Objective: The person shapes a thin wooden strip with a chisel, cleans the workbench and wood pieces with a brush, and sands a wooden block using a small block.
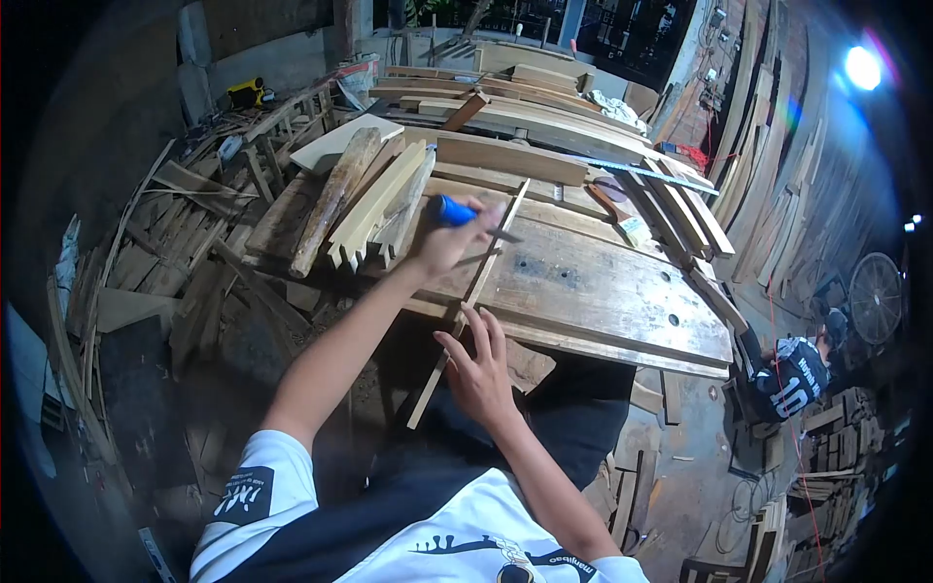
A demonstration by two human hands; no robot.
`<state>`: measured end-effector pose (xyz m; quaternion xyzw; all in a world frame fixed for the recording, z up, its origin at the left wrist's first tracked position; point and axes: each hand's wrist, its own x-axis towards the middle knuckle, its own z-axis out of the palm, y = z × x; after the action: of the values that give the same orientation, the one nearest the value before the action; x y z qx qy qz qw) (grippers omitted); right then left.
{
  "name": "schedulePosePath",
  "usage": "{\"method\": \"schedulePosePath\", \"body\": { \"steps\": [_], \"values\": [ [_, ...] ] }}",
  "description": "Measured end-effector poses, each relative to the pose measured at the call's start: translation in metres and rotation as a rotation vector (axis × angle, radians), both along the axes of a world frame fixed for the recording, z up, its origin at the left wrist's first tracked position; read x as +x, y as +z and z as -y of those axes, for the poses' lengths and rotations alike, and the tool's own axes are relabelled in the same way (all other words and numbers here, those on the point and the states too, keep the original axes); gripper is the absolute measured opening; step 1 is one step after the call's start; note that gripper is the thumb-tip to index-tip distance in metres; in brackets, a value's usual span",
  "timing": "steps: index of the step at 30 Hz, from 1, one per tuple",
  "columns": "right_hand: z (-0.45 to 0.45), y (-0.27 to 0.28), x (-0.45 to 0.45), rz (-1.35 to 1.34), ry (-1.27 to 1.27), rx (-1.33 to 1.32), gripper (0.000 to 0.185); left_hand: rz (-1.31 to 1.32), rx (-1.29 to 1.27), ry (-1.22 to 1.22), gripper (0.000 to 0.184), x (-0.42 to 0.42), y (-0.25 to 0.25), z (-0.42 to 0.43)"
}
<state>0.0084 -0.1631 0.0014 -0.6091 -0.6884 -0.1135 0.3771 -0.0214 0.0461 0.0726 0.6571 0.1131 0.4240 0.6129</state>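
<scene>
My left hand (449, 248) is closed around the blue handle of a chisel (453, 211). Its dark blade points right, across a thin wooden strip (478, 282); the hand is slightly blurred, and I cannot tell whether the blade touches the wood. The strip lies slantwise over the workbench (593, 291), and its near end sticks out past the bench's front edge. At that edge, my right hand (480, 367) holds the strip, with thumb and fingertips on it and the fingers somewhat apart.
Several rough boards (374, 194) lie on the bench's left. A handsaw (610, 206), a brush (634, 231) and a long pale-blue rule (651, 173) lie to the right. Scrap wood (204, 282) is heaped at left. A person (792, 377) crouches at far right near stacked offcuts.
</scene>
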Motion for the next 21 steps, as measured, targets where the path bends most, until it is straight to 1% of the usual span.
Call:
{"method": "schedulePosePath", "body": {
  "steps": [2,3,4,6,7,8,9,10,11,12,13,14,15,16,18,19,21],
  "values": [
    [-0.008,-0.003,0.000,-0.028,0.013,0.058,0.037,0.030,-0.076,0.152,0.031,-0.012,0.026,0.015],
    [-0.010,0.000,0.006,0.016,0.040,0.092,0.025,0.016,-0.125,0.231,0.032,-0.015,0.033,0.016],
    [-0.010,0.006,0.010,0.020,0.077,0.134,0.022,0.068,-0.170,0.274,0.034,-0.017,0.038,0.015],
    [-0.003,0.021,0.023,-0.066,0.097,0.195,0.022,0.053,-0.159,0.270,0.032,-0.024,0.046,0.010],
    [0.005,0.032,0.034,-0.150,0.094,0.242,0.020,0.004,-0.201,0.208,0.021,-0.030,0.052,0.009],
    [0.014,0.044,0.043,-0.326,0.075,0.323,0.015,-0.017,-0.189,0.158,0.020,-0.035,0.057,0.005],
    [0.023,0.056,0.053,-0.501,0.068,0.421,0.016,-0.048,-0.149,0.128,0.021,-0.036,0.063,0.003],
    [0.027,0.064,0.069,-0.556,0.060,0.619,0.026,-0.081,-0.111,0.099,0.022,-0.037,0.066,-0.001],
    [0.039,0.075,0.085,-0.535,-0.102,0.654,0.033,-0.153,-0.003,0.090,0.027,-0.034,0.064,-0.013],
    [0.049,0.084,0.106,-0.589,-0.124,0.711,0.034,-0.223,0.055,0.143,0.027,-0.034,0.066,-0.014],
    [0.059,0.093,0.123,-0.630,-0.216,0.753,0.036,-0.294,0.116,0.193,0.027,-0.031,0.072,-0.012],
    [0.069,0.095,0.142,-0.631,-0.176,0.817,0.037,-0.365,0.181,0.238,0.028,-0.024,0.075,-0.010],
    [0.078,0.094,0.159,-0.666,-0.237,0.885,0.039,-0.279,0.147,0.229,0.029,-0.013,0.072,-0.007],
    [0.084,0.090,0.177,-0.689,-0.242,0.964,0.039,-0.210,0.153,0.209,0.029,-0.004,0.072,-0.003],
    [0.100,0.076,0.210,-0.833,-0.383,1.056,0.036,-0.072,0.166,0.171,0.029,0.010,0.076,0.000],
    [0.109,0.071,0.227,-0.837,-0.418,1.073,0.036,-0.067,0.185,0.149,0.027,0.019,0.074,-0.011],
    [0.119,0.066,0.253,-0.891,-0.502,1.142,0.035,-0.065,0.084,0.034,0.026,0.033,0.079,-0.020]
  ]
}}
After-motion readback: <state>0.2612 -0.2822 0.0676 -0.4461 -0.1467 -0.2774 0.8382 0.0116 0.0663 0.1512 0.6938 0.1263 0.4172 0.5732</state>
